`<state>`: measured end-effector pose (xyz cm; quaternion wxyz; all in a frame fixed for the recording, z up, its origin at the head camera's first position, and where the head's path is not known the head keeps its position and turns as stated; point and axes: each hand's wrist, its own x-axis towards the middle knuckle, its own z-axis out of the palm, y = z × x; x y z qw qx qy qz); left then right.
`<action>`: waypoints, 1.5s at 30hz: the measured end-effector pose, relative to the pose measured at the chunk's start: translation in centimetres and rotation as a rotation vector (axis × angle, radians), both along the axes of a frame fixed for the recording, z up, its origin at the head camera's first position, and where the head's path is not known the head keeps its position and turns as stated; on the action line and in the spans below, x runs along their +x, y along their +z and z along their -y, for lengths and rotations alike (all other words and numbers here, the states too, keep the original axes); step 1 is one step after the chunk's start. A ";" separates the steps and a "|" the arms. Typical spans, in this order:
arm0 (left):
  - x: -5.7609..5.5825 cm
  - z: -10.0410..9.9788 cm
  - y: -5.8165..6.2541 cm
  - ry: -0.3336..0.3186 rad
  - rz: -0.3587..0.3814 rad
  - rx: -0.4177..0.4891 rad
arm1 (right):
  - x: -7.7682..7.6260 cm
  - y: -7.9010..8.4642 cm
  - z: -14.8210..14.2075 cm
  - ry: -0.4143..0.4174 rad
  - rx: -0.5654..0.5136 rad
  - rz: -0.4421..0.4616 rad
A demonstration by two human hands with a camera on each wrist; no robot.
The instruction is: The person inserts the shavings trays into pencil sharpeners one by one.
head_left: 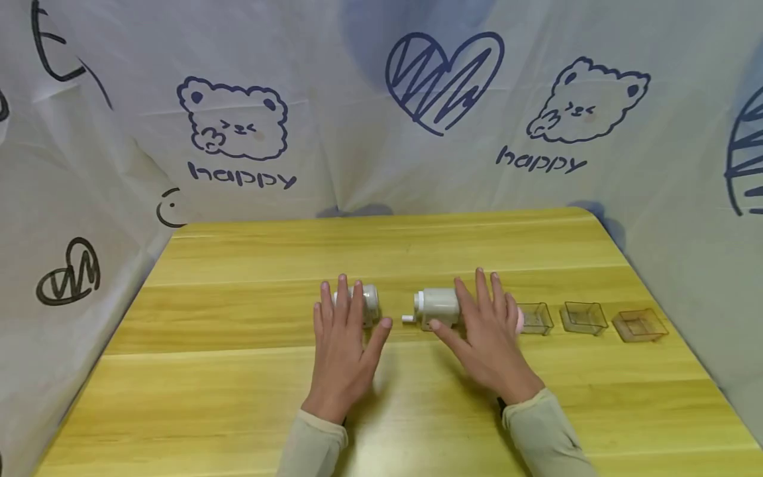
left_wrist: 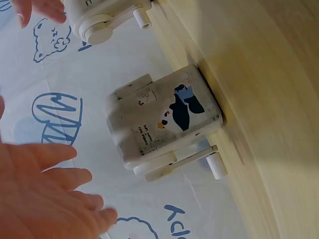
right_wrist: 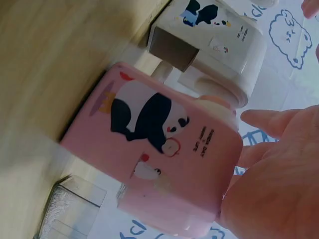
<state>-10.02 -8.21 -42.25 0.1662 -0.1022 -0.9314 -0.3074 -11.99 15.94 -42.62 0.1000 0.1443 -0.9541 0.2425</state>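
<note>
Fingers spread and straight, my left hand point(head_left: 344, 348) is over a white crank pencil sharpener point(head_left: 371, 305) and partly covers it in the head view. The left wrist view shows this sharpener's point(left_wrist: 164, 114) panda sticker and side crank. My right hand point(head_left: 490, 338) is also spread, near a second white sharpener point(head_left: 441, 303), whose crank points left. In the right wrist view that sharpener point(right_wrist: 214, 40) has an open slot in its base. A pink panda sharpener point(right_wrist: 159, 134) stands close beside my right fingers; the head view shows only its edge point(head_left: 520, 319).
To the right, three small see-through trays stand in a row: a clear tray point(head_left: 539, 319), another clear tray point(head_left: 584, 318) and an orange-tinted tray point(head_left: 640, 326). One tray point(right_wrist: 65, 209) holds pale shavings. A drawn-on white cloth point(head_left: 334, 132) hangs around the wooden table point(head_left: 238, 397).
</note>
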 end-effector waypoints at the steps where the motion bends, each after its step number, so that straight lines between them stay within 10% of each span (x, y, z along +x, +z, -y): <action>1: 0.0 0.0 0.1 -0.002 -0.012 0.025 | -0.1 0.1 -0.1 0.001 -0.010 -0.002; 11: 0.0 0.1 0.0 -0.085 -0.225 0.164 | -1.3 0.6 -2.3 -0.056 -0.217 -0.160; 18: 0.2 0.2 -0.4 -0.150 -0.141 0.162 | -2.1 0.5 -5.4 -0.172 -0.259 -0.253; 33: 0.2 0.6 -0.7 -0.177 0.038 0.121 | -2.6 -0.6 -9.0 -0.234 0.036 0.113; 45: 0.1 0.8 -0.3 -0.178 0.074 0.096 | -1.8 0.4 -9.9 -0.176 0.066 0.262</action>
